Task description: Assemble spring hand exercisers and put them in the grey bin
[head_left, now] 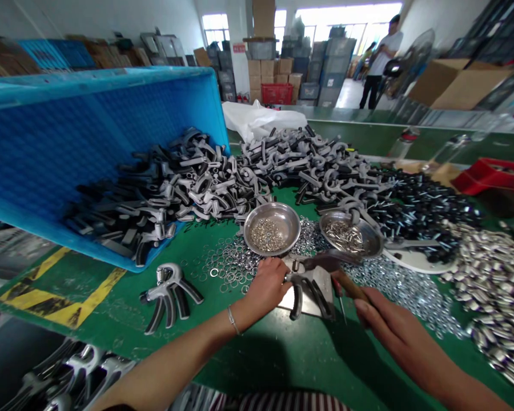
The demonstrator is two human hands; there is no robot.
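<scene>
My right hand (379,311) is wrapped round the wooden handle of a hammer (353,285), whose dark, blurred head is above a metal block (323,279). A thin tool with a red handle (339,291) points down beside the block; whether my hand also holds it, I cannot tell. My left hand (268,285) has closed fingers at a grey and black hand grip exerciser (300,288), which lies against the block with its handles toward me. Its fingertips are partly hidden. Left of that hand, an exerciser with a spring (171,291) lies on the green table.
Steel bowls of small rings (278,208) and pins (374,245) stand behind the block. A tipped blue crate (111,108) spills grey handles (214,182). Loose washers (227,262), black-headed screws (420,200) and silver parts (497,285) lie about. A person (381,57) stands far back.
</scene>
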